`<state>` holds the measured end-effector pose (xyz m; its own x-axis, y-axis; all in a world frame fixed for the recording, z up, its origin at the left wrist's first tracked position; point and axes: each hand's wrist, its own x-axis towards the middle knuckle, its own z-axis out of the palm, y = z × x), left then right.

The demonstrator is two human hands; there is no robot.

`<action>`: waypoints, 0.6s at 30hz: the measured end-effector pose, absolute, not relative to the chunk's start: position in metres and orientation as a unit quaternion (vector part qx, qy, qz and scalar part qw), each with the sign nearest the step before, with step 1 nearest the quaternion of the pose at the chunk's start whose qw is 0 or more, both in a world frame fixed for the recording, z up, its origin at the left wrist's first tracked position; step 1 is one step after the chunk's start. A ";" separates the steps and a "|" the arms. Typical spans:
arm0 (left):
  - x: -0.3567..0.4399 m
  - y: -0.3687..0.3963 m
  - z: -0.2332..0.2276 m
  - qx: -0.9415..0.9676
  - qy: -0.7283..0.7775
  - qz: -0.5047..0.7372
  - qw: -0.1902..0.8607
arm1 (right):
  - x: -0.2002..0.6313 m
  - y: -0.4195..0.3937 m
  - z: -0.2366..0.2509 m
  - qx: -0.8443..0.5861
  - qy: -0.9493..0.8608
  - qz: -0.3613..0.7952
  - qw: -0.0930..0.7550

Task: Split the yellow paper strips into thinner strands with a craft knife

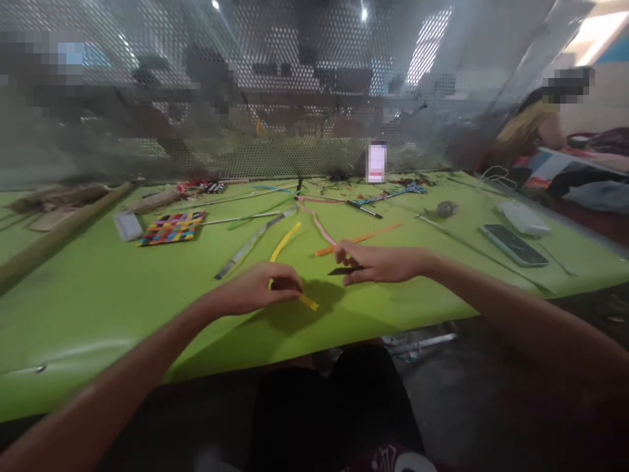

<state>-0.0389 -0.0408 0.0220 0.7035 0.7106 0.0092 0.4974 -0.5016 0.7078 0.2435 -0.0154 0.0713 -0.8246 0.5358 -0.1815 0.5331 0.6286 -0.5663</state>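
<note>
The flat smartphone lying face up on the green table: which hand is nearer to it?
Right. The right hand lies left of the flat smartphone, apart from it, pinching a small dark piece. The left hand is farther left, on the yellow strip.

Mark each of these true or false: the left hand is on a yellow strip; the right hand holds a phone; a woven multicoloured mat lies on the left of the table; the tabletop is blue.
1. The left hand is on a yellow strip. True.
2. The right hand holds a phone. False: the phone lies apart on the table; the hand pinches a small dark piece.
3. A woven multicoloured mat lies on the left. True.
4. The tabletop is blue. False: it is green.
</note>
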 end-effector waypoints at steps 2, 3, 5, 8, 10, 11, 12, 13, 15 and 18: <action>-0.033 -0.032 0.019 0.881 0.295 0.115 0.352 | 0.255 -0.020 0.066 -0.298 -0.901 0.315 0.001; -0.029 -0.027 0.017 0.893 0.269 0.105 0.344 | 0.257 -0.022 0.061 -0.303 -0.903 0.303 0.004; -0.022 -0.021 0.012 0.914 0.237 0.107 0.311 | 0.256 -0.027 0.049 -0.316 -0.913 0.257 -0.005; -0.016 -0.018 0.002 0.936 0.228 0.151 0.223 | 0.247 -0.032 0.034 -0.296 -0.941 0.159 -0.036; -0.017 -0.022 -0.003 0.943 0.233 0.165 0.171 | 0.241 -0.033 0.029 -0.248 -0.964 0.087 -0.035; -0.019 -0.024 -0.004 0.945 0.234 0.165 0.157 | 0.239 -0.033 0.027 -0.218 -0.974 0.055 -0.028; -0.021 -0.026 -0.005 0.947 0.233 0.161 0.153 | 0.237 -0.033 0.027 -0.193 -0.981 0.027 -0.018; -0.024 -0.028 -0.005 0.946 0.236 0.157 0.159 | 0.235 -0.031 0.027 -0.172 -0.985 0.008 -0.008; -0.030 -0.030 -0.003 0.935 0.241 0.162 0.202 | 0.233 -0.028 0.026 -0.146 -0.989 -0.002 0.012; -0.037 -0.033 -0.001 0.922 0.216 0.158 0.281 | 0.230 -0.023 0.023 -0.120 -0.991 0.015 0.056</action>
